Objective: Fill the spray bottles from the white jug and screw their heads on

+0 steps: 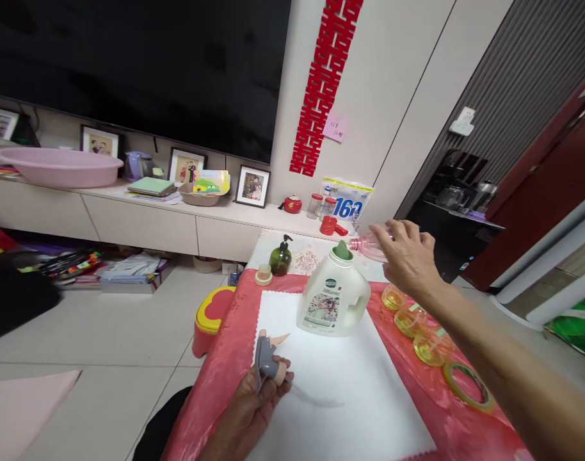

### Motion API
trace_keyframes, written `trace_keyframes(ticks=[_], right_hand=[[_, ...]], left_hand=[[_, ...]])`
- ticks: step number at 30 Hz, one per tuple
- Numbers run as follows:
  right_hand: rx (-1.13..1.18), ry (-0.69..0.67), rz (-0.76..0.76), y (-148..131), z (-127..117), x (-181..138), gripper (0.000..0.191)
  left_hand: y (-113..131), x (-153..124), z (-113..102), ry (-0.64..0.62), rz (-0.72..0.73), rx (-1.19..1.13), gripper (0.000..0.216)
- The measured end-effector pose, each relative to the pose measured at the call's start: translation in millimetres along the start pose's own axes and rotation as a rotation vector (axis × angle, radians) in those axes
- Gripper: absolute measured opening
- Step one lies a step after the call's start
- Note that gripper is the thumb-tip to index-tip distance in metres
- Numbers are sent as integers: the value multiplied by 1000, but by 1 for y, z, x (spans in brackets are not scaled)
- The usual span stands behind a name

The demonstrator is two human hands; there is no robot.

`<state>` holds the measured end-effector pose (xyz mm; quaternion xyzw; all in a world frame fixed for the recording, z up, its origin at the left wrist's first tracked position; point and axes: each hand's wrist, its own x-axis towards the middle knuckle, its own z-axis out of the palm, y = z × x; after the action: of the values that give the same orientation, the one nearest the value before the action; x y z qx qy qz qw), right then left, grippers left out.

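Observation:
Low over the white sheet, my left hand (256, 397) is closed around a grey and peach spray trigger head (268, 362), whose thin dip tube trails to the right. My right hand (410, 256) grips a clear pinkish bottle (369, 246), tipped on its side with its neck pointing left. The bottle's neck is beside the green spout of a large white detergent jug (328, 294); whether the two touch I cannot tell. The jug stands upright and uncapped on the white sheet (316, 410). My fingers hide part of the bottle.
A green pump bottle (280, 257) and a pale cap (263, 275) stand left of the jug. Along the right lie several rolls of yellowish tape (429, 349). A red and yellow stool (213, 314) is beside the red-covered table (225, 352).

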<state>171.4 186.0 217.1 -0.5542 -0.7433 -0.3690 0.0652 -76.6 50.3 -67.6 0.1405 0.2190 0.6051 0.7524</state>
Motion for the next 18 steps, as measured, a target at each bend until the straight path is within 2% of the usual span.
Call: trace_keyframes(ticks=[3, 5, 8, 13, 18], right_hand=[[262, -27, 135, 7, 8, -24, 73], [452, -23, 110, 5, 15, -50, 74], [656, -77, -12, -10, 27, -99, 73], [581, -187, -53, -51, 51, -179, 66], [496, -217, -35, -76, 63, -213, 69]], left_hand=[[4, -1, 6, 122, 10, -44, 35], [11, -2, 13, 174, 35, -75, 32], [26, -4, 24, 206, 102, -88, 18], [49, -13, 37, 269, 198, -59, 7], [56, -20, 43, 290, 202, -14, 9]])
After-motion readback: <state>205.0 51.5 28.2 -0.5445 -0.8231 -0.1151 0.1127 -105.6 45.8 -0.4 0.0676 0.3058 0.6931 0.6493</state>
